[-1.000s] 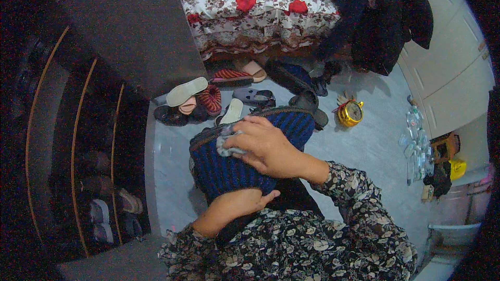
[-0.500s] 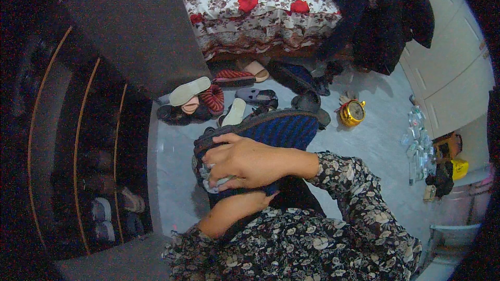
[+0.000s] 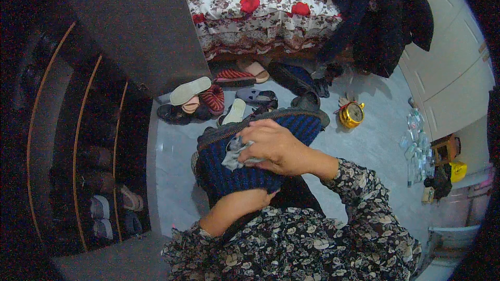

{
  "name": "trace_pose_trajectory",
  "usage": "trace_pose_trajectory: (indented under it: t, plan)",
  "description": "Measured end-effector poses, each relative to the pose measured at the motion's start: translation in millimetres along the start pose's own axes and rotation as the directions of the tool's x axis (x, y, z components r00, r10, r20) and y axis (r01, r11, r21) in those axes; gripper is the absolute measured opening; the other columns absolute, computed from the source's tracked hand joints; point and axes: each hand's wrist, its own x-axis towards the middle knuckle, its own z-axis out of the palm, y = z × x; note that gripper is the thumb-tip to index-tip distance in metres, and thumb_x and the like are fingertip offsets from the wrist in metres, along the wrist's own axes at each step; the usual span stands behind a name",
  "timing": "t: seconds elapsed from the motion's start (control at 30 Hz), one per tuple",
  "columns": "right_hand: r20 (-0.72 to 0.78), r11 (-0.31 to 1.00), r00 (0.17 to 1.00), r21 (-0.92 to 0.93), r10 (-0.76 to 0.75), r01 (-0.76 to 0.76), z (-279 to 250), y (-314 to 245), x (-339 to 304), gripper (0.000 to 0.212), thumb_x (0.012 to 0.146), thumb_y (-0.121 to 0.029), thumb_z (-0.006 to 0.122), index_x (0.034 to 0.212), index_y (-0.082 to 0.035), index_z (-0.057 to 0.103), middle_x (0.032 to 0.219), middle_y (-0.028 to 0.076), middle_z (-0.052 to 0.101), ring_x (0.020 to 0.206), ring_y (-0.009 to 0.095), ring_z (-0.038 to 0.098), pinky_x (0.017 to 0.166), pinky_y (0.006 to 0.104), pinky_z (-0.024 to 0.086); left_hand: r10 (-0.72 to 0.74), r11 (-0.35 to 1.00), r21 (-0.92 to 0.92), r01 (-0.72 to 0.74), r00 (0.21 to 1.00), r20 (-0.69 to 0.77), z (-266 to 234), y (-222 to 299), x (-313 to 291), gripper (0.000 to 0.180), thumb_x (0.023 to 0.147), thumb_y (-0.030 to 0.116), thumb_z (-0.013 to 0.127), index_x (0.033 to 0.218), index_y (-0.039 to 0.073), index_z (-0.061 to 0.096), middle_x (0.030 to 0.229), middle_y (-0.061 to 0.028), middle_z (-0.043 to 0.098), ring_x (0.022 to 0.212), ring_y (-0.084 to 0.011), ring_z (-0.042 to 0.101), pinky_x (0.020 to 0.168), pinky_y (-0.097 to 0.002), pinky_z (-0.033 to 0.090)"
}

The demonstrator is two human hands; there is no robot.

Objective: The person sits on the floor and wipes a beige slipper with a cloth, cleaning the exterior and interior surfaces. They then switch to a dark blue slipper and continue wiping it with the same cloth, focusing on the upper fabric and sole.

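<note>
A large blue-and-black striped knitted slipper (image 3: 216, 164) with a dark edge lies across my lap, tilted. My left hand (image 3: 250, 198) grips its lower side; most of those fingers are hidden by the slipper. Over the striped upper, my right hand (image 3: 276, 148) is bent round a crumpled pale grey cloth (image 3: 234, 157), which presses on the fabric. Beyond the slipper, several shoes lie on the floor, among them a white-soled shoe (image 3: 191, 91), a red-striped slipper (image 3: 213, 100) and a grey-blue shoe (image 3: 255, 96).
To the left stands an open shoe cabinet with orange-edged shelves (image 3: 78, 151) and its dark door (image 3: 135, 31). A bed with a floral cover (image 3: 260, 15) is ahead. On the right are a gold round pot-like object (image 3: 352, 115), clear plastic bottles (image 3: 415, 145) and white cupboards (image 3: 458, 72).
My right hand, with the cloth, has moved up and to the right across the slipper, uncovering more of its striped upper. My left hand stays at the lower side.
</note>
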Motion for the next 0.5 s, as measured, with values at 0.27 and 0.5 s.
trace_pose_trajectory:
  t: [0.27,0.5]
  plan:
    - [-0.233,0.969,0.967,-0.195,0.104,-0.151,-11.7,20.6,-29.2,0.029,0.070,-0.011,0.070,0.098,-0.015,0.063,0.106,0.010,0.058,0.109,0.029,0.053,0.096,0.0449,0.037,0.188,0.951,-0.284,-0.124,0.959,0.212,15.2,-17.7,1.0,0.039,0.093,0.025,0.037,0.121,0.000,0.051,0.059,-0.0167,0.058,0.044,-0.0306,0.054,0.045,-0.0439,0.043]
    - [-0.426,0.913,0.870,-0.198,0.248,-0.358,-17.9,41.2,-50.4,0.031,0.074,-0.014,0.069,0.103,-0.016,0.062,0.103,0.011,0.061,0.105,0.031,0.054,0.089,0.0419,0.040,0.068,0.954,-0.298,0.023,0.955,0.290,4.8,-13.4,7.0,0.038,0.093,0.018,0.036,0.123,-0.003,0.046,0.057,-0.0160,0.056,0.044,-0.0315,0.052,0.047,-0.0459,0.042]
